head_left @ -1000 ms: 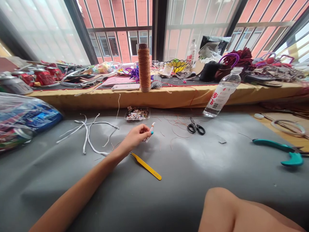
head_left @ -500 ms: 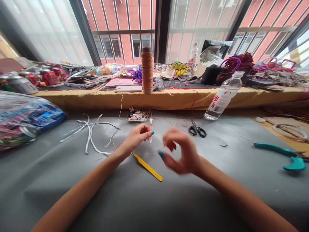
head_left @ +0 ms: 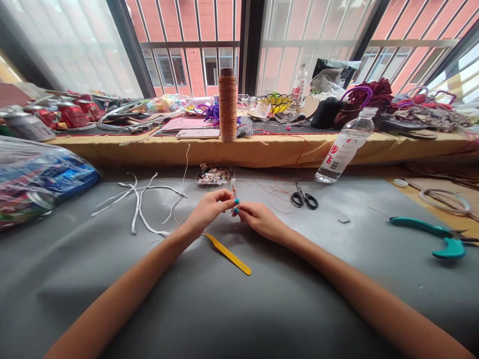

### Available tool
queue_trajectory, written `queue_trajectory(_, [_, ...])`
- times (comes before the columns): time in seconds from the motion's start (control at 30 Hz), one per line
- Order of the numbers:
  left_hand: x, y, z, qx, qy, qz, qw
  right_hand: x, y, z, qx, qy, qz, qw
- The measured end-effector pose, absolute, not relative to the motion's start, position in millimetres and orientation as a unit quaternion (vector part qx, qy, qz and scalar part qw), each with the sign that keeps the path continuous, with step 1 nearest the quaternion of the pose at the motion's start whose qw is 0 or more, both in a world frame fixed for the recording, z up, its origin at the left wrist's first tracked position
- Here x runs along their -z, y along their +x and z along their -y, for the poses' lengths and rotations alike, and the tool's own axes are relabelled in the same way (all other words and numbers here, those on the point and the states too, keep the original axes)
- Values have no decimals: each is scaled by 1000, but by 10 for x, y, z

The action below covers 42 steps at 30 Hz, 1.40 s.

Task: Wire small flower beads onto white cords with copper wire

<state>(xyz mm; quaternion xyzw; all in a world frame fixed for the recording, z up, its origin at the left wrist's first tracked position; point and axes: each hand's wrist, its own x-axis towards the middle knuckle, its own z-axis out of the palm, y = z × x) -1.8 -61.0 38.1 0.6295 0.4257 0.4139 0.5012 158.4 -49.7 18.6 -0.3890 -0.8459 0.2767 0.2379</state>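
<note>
My left hand [head_left: 210, 208] is closed in a pinch on a small whitish strip [head_left: 234, 184] with a bit of orange thread around it; the strip stands upright above the fingertips. Against it, my right hand [head_left: 262, 220] is also closed, thumb and fingers pressed together at the strip's lower part. Whether it grips the strip itself or a fine thread is hidden. Yellow tweezers [head_left: 229, 255] lie on the grey mat below the hands. Just beyond the fingers sits a clear box [head_left: 213, 176] of small beads and charms.
White cords [head_left: 139, 204] lie at left, near a plastic bag of cans [head_left: 45, 179]. To the right are black scissors [head_left: 305, 198], loose orange thread [head_left: 275, 192], a tilted water bottle [head_left: 346, 147] and teal pliers [head_left: 419, 227]. An orange thread spool [head_left: 227, 107] stands on the cluttered ledge.
My right hand has moved left and away from me, from apart with fingers spread to a pinch beside my left fingertips. My left hand stays on the strip.
</note>
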Motion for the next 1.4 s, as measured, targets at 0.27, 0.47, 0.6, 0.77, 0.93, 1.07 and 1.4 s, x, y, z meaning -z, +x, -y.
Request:
queue_trajectory(0.27, [-349,-59,602,-303,624,-423,583,-210,1806,348,-10,-488,849,202])
queue_trajectory(0.47, [-326,-69,606,-227,647,-433,585,-271,1877,345,109,-516,832,173])
queue_trajectory(0.6, [-338,-70,614,-237,628,-431,603,-272,1891,326,165,-527,816,173])
queue_trajectory(0.77, [-330,-54,619,-283,587,-433,622,-311,1904,324,200,-573,761,229])
queue_trajectory(0.93, [-323,-47,587,-401,529,-470,582,-360,1684,697,65,-485,843,223])
queue_trajectory(1.07, [-336,-40,581,-420,512,-486,570,-294,1487,1045,-37,-315,946,63])
queue_trajectory(1.4, [-306,-54,550,-439,558,-518,477,-262,1468,1015,-44,-378,924,38])
